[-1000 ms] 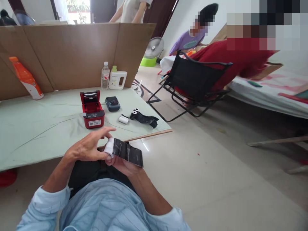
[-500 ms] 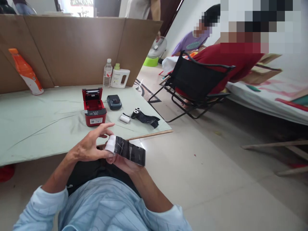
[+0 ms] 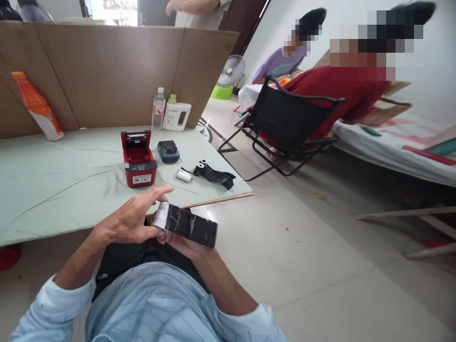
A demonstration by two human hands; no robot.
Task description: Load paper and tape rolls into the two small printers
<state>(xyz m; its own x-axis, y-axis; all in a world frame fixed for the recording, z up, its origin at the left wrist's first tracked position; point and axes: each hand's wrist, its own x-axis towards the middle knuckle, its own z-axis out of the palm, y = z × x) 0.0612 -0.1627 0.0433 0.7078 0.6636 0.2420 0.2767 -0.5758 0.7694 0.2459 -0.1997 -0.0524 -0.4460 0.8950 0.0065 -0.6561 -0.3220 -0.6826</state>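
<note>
A paper roll [image 3: 162, 214], white at its end, hangs over my lap in front of the table edge. From it a black strip [image 3: 192, 225] with thin pale marks runs to the right. My left hand [image 3: 130, 218] grips the roll's left side between thumb and fingers, its index finger stretched out. Underneath, my right hand [image 3: 183, 244] is closed around the roll and supports the strip; its fingers are partly hidden. Beyond my hands stands a red label printer [image 3: 141, 173] with its lid raised.
On the table [image 3: 78, 190] are a dark small printer [image 3: 168, 152], white rolls [image 3: 184, 175], a crumpled black strip [image 3: 217, 176], a water bottle [image 3: 158, 109], a white jug [image 3: 177, 116] and an orange bottle [image 3: 39, 107]. Cardboard [image 3: 117, 71] stands behind. People sit at right near a folding chair [image 3: 299, 114].
My left hand has shifted slightly left and its fingers sit closer around the roll. The black strip is turned a little flatter. Behind the cardboard, a person's arm has risen.
</note>
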